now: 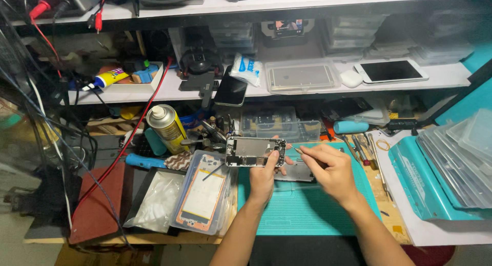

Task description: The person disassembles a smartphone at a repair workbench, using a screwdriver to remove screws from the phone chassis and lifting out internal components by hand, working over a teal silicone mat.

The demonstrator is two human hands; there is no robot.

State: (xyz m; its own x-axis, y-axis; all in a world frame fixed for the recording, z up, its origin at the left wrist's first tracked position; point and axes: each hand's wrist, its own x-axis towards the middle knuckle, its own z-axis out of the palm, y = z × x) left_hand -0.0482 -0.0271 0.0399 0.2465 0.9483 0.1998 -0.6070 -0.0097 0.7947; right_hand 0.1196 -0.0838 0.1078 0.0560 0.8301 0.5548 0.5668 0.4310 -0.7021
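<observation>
My left hand (264, 176) holds an opened silver phone housing (254, 152) upright above the teal work mat (302, 215), its bare inside facing me. My right hand (330, 171) pinches a thin screwdriver (297, 150) whose tip points at the right edge of the housing. Under both hands a flat grey phone part (296, 174) lies on the mat.
A clear plastic tray (205, 194) with an orange-edged phone panel sits left of the mat, beside a plastic bag (156, 202). A yellow spray can (167, 128) stands behind. Hand tools (365, 148) lie at the mat's right, then stacked clear trays (461, 163). Shelves hold phones and boxes.
</observation>
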